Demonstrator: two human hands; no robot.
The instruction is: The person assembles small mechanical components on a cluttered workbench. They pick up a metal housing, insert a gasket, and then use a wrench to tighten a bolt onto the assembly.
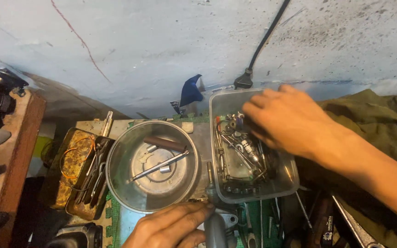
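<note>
While the right hand [286, 117] spreads loosely, grasping nothing visible, over a clear plastic tub [288, 181] of metal screws, the left hand [171, 227] clenches a grey cylindrical tool [216, 232]. A round steel bowl [116, 172] sits beside it.

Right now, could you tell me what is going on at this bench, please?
A person is rummaging with the right hand in a clear plastic box full of small metal parts, fingers spread over the screws and bits. The left hand rests at the near edge, on a grey metal part. Between them sits a round metal bowl holding a thin rod and a dark cylinder. A rusty tin of tools lies to the left.
</note>
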